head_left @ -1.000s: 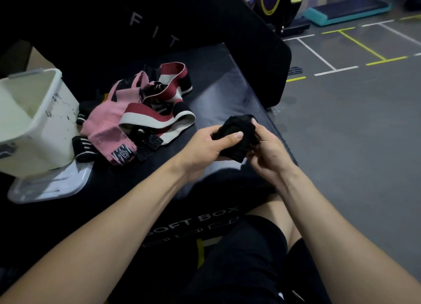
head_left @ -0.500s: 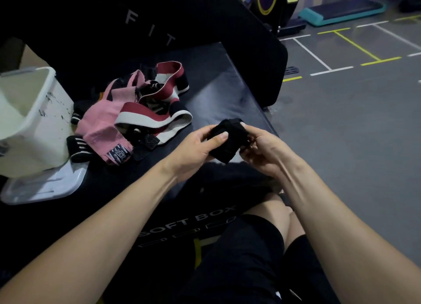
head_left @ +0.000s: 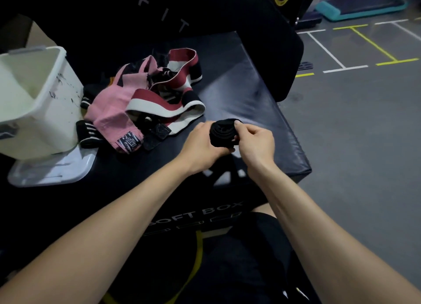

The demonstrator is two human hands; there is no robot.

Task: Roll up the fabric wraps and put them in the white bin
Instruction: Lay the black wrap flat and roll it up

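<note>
1. Black fabric wrap (head_left: 224,132), wound into a tight roll with its coiled layers facing up, held above the near right part of a black padded soft box (head_left: 239,94).
2. Cradled from below and from the left by the left hand (head_left: 200,145), fingers curled under the roll.
3. Pinched at its right edge by the right hand (head_left: 256,142), thumb and fingertips (head_left: 238,122) closed over the top rim.
4. Heaped to the left on the same box: loose pink, maroon-and-white and black striped fabric wraps (head_left: 145,103), unrolled.
5. Farther left, an open white plastic bin (head_left: 34,99), standing on its clear lid (head_left: 52,169), well apart from the held roll.
</note>
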